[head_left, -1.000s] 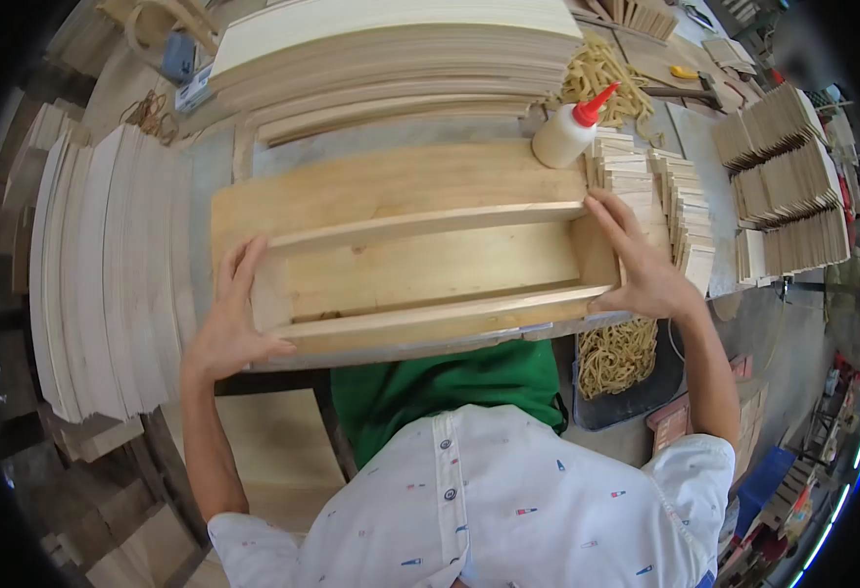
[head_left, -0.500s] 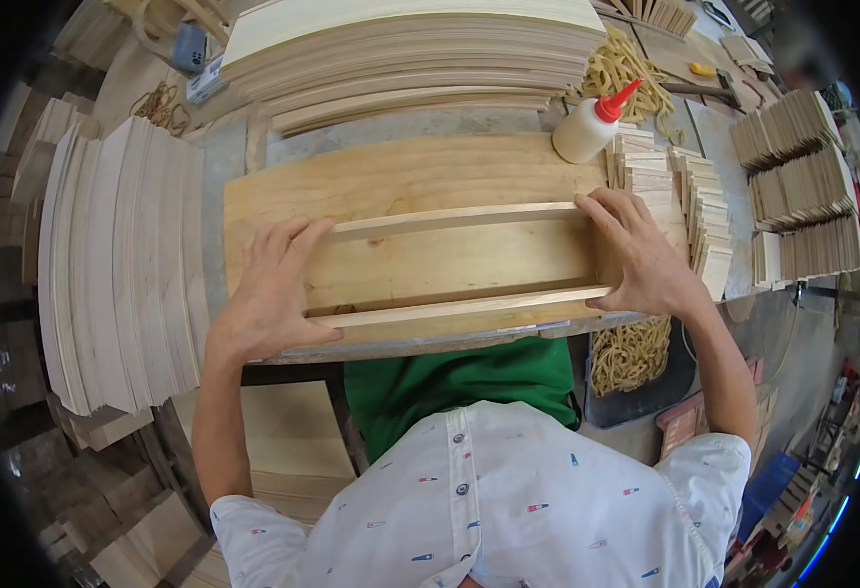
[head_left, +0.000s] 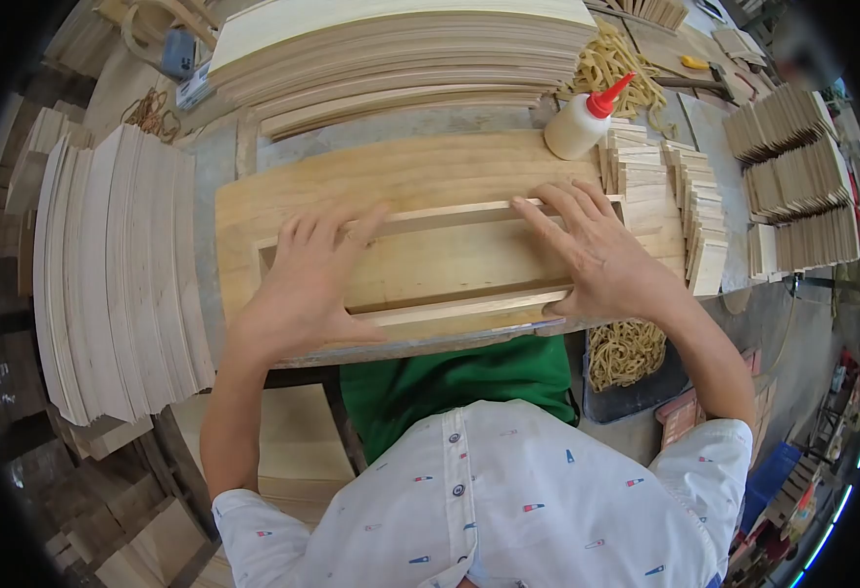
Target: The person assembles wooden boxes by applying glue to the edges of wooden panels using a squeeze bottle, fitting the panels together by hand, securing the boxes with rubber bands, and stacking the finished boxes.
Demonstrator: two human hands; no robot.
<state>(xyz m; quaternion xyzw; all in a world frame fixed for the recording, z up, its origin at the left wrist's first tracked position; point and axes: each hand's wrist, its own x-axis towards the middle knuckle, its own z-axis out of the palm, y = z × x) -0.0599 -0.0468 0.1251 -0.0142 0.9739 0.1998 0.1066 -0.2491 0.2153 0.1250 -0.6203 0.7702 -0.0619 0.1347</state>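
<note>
A long rectangular wooden frame (head_left: 469, 308) of thin pale strips lies on a wooden board (head_left: 401, 162) on the bench. My left hand (head_left: 308, 279) spans its left part, thumb at the near strip and fingers over the far strip. Across the right part reaches my right hand (head_left: 601, 255), with its thumb against the near strip and its fingers on the far one. Both short ends of the frame show beyond my hands. A white glue bottle (head_left: 575, 129) with a red nozzle stands behind my right hand.
Tall stacks of thin boards stand at the left (head_left: 121, 274) and the back (head_left: 401, 59). Small wooden strips (head_left: 694, 206) lie at the right, near bundled wood pieces (head_left: 792, 186). Rubber bands lie in a heap (head_left: 616, 69) and in a dark tray (head_left: 587, 377) below.
Both hands have slid inward along the frame from its ends, so its corners now show. The frame stays on the board, and the whole view has shifted slightly.
</note>
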